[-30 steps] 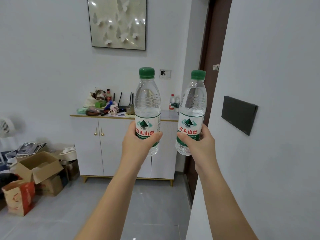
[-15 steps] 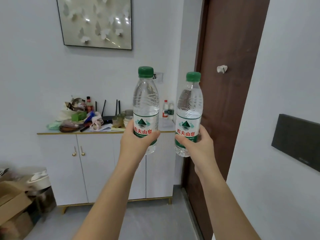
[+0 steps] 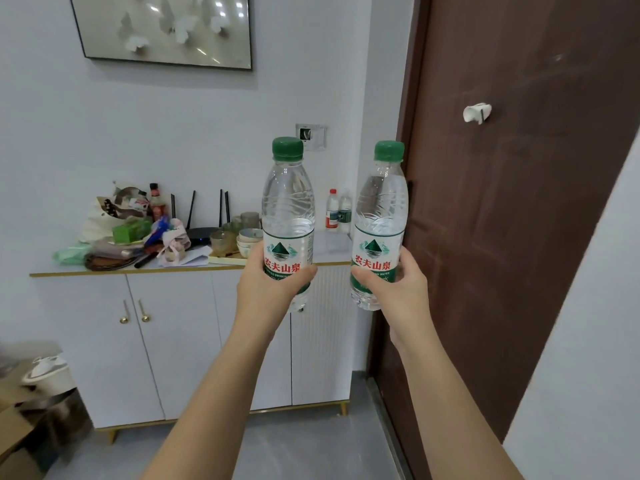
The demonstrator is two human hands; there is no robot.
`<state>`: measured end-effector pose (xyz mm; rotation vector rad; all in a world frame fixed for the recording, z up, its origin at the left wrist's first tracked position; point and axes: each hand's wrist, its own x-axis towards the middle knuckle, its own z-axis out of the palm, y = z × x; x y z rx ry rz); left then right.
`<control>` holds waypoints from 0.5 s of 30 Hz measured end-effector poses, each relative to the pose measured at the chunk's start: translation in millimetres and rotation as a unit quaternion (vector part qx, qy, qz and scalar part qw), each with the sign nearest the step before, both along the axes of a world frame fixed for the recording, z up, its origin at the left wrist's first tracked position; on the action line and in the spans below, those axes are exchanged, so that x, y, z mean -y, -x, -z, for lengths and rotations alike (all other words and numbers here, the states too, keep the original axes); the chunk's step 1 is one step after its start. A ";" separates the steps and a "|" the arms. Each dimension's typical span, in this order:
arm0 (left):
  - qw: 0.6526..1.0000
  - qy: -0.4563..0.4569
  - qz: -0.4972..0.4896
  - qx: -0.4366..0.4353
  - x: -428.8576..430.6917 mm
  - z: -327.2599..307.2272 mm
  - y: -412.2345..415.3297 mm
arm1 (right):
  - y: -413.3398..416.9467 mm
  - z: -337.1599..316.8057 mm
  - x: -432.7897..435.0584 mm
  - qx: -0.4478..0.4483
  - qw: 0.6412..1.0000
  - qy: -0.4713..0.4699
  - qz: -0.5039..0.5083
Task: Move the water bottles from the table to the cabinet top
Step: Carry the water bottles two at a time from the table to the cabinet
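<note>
A person stands before a white four-door cabinet (image 3: 173,341) with a gold-edged top, holding two clear plastic water bottles with green screw caps upright, one in each hand, arms stretched forward. From the left of the frame: at 9 o'clock, the cabinet top carries a heap of bags and packets (image 3: 117,230), a black router with four antennas (image 3: 199,233), a few glasses and stacked bowls (image 3: 247,239). At centre, the left hand (image 3: 268,289) is wrapped around the lower label of the first water bottle (image 3: 288,209), thumb across the front. Between the two held bottles, two small bottles (image 3: 337,211) stand on the cabinet top by the wall, one red-capped. At 3 o'clock from centre, the right hand (image 3: 398,292) is closed around the lower half of the second water bottle (image 3: 381,209), which tilts slightly right. Both held bottles are in the air, in front of the cabinet, well apart from its top. A dark brown wooden door (image 3: 519,202) fills the right side; one framed picture (image 3: 166,26) hangs at 11 o'clock.
</note>
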<state>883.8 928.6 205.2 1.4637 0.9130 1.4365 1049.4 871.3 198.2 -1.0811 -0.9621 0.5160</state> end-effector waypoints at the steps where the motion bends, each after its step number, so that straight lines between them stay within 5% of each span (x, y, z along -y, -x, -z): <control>1: 1.000 -0.002 0.000 -0.001 -11.7 1.6 -5.1 | -5.5 2.3 -13.8 -0.004 1.000 -0.002 0.001; 15: 0.999 -0.024 -0.021 -0.007 -207.6 1.2 -100.1 | -107.9 3.8 -227.7 0.002 1.000 -0.009 0.008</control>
